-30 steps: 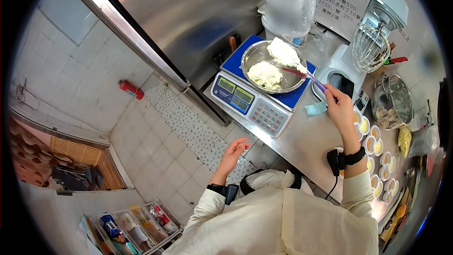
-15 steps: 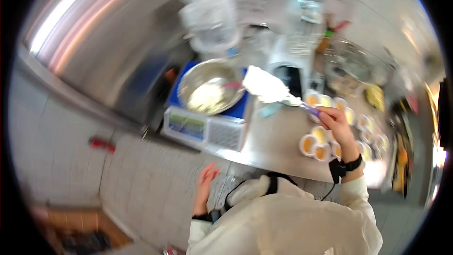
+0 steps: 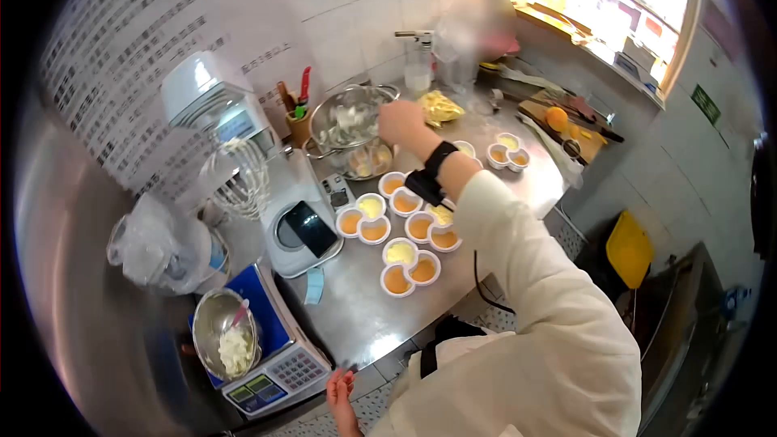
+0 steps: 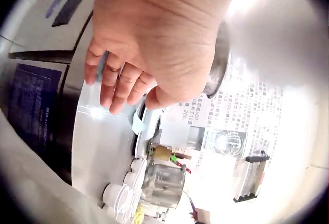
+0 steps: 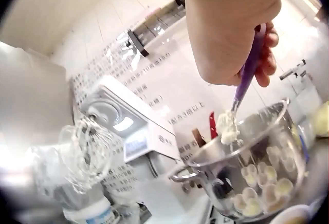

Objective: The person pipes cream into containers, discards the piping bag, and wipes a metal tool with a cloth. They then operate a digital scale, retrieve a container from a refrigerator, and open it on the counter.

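Steel worktop (image 3: 356, 320) crowded with filled cups (image 3: 399, 254); the right hand (image 3: 402, 123) grips a purple spatula (image 5: 250, 67) over the big pot (image 3: 328, 131). Cream clings to its blade, so the scraping-off is probably unfinished. More cream waits in the scale's bowl (image 3: 207, 316). The left hand (image 3: 340, 387) hangs relaxed and empty.

Overhead head view, close wrist views; steel pot (image 3: 324, 125) shared

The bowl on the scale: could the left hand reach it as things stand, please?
Probably yes: the left hand hangs empty beside the scale, with nothing between it and the bowl.
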Motion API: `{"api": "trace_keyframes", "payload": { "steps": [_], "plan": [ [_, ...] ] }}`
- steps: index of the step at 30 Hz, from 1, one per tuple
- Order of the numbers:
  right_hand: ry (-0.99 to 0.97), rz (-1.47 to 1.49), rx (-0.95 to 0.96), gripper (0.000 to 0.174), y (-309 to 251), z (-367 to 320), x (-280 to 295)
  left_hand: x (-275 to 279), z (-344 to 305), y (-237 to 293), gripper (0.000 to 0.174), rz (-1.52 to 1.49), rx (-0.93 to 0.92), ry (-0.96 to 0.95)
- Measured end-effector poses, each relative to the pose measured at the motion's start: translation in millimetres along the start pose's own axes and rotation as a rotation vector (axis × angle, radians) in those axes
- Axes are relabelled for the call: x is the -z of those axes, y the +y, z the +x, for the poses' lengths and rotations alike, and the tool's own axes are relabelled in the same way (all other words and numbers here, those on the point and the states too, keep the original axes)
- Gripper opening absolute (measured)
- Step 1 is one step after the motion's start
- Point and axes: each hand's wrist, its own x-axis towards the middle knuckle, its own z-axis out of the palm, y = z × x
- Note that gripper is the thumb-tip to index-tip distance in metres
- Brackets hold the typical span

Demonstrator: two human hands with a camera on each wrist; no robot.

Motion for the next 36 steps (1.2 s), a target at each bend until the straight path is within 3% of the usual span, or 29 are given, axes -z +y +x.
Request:
{"api": "trace_keyframes", "payload": {
  "steps": [1, 3, 4, 6, 9, 11, 16, 19, 23, 27, 33, 34, 35, 36],
  "plan": [
    [0.000, 0.000, -0.022, 0.018, -2.2, -4.5, -3.5, -1.7, 2.4, 0.7, 0.034, 0.033, 0.000, -0.007],
    [0.425, 0.044, 0.126, 0.025, -1.4, -17.0, -16.0, -4.7, 3.6, 0.0, 0.034, 0.027, -0.015, -0.027],
    [0.417, 0.038, 0.108, 0.025, 2.7, -25.0, -19.5, -7.4, 3.4, -1.7, 0.034, 0.008, -0.031, -0.036],
    [0.720, 0.256, 0.263, 0.031, 11.9, -47.9, -12.5, -13.1, 2.3, -7.7, 0.037, 0.003, 0.014, -0.033],
    [0.755, 0.292, 0.297, 0.031, 56.4, -93.6, -2.2, -22.4, -0.1, -27.4, 0.040, -0.022, 0.065, -0.041],
    [0.771, 0.247, 0.223, 0.029, 107.2, -122.6, -15.1, -32.9, 1.3, -35.9, 0.042, -0.035, 0.094, -0.058],
    [0.791, 0.248, -0.267, 0.043, 287.1, -189.7, -37.4, -84.7, 8.2, -45.7, 0.050, 0.061, 0.254, -0.085],
    [0.630, 0.375, -0.679, 0.036, 408.9, -224.1, -41.7, -125.7, 11.1, -48.4, 0.054, 0.143, 0.386, -0.092],
    [0.424, 0.315, -0.885, 0.036, 557.1, -237.8, -50.2, -186.5, 6.8, -38.2, 0.061, 0.268, 0.548, -0.091],
    [0.183, 0.182, -0.963, 0.035, 673.7, -196.2, -58.8, -229.1, -11.6, -13.4, 0.067, 0.376, 0.644, -0.077],
    [0.029, -0.003, -0.871, 0.037, 771.7, -127.8, -103.0, -247.1, -41.1, 21.6, 0.077, 0.499, 0.653, -0.084],
    [0.018, 0.010, -0.833, 0.037, 774.2, -115.4, -104.7, -155.3, -10.5, -42.7, 0.042, 0.299, 0.514, -0.132],
    [0.071, 0.223, -0.732, 0.040, 781.0, -105.7, -111.7, -247.1, -28.6, 17.7, 0.034, 0.502, 0.467, -0.026],
    [0.016, 0.389, -0.677, 0.043, 764.4, -96.4, -97.1, -269.6, -35.2, 35.3, 0.037, 0.413, 0.463, 0.063]
  ]
}}
